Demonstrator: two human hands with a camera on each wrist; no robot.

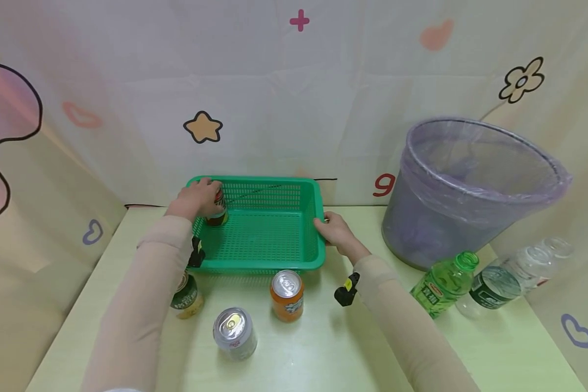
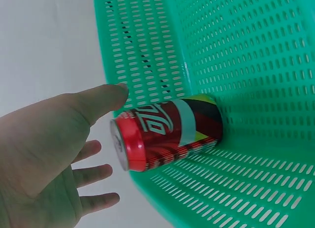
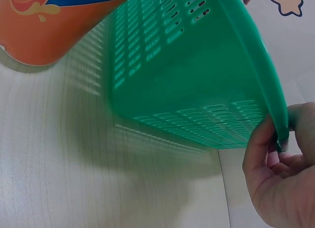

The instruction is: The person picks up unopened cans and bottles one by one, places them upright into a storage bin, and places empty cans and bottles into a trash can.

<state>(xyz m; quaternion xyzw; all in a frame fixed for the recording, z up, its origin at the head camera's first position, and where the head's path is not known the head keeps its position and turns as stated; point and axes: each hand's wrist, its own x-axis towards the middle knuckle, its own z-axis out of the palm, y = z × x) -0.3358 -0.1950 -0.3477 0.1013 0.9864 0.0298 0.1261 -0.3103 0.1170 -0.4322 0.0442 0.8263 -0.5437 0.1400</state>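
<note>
A printed cloth backdrop (image 1: 284, 109) hangs behind a pale tabletop (image 1: 333, 348).

A red number 9 (image 1: 384, 185) and a pink plus sign (image 1: 300, 20) stand on the cloth (image 1: 274, 92). Lettering on the red can (image 2: 167, 134), orange can (image 1: 287, 296), silver can (image 1: 236, 335) and green bottle (image 1: 443, 286) is too small or unclear to read.

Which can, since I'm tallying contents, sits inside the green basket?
It's the red can, in the green basket beside the left hand; the orange can, silver can and green-gold can stand outside it on the table.
</note>
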